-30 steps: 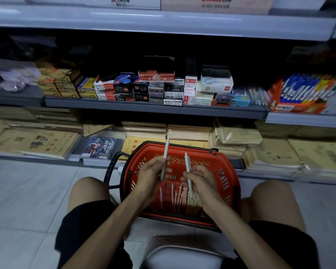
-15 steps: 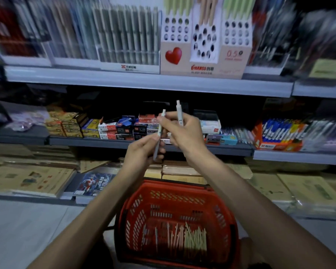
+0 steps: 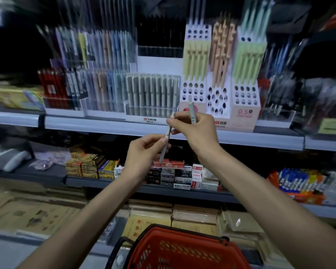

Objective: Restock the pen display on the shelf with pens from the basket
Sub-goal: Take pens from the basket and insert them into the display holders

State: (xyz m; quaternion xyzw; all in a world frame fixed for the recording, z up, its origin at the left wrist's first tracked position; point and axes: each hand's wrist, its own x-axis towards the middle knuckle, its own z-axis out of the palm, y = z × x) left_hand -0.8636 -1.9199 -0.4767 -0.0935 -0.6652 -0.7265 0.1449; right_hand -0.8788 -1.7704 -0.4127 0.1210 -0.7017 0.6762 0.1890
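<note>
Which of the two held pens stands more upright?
The pen in the right hand: nearly vertical, while the other pen, in the left hand, leans.

Red basket (image 3: 184, 251) — grey pens (image 3: 167, 137)

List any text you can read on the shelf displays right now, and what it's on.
"0.5": front of the cardboard pen display.
"SS": end of a red brand name there, rest behind the right hand.
Too blurred to read: white tray label, lower-shelf boxes.
</note>
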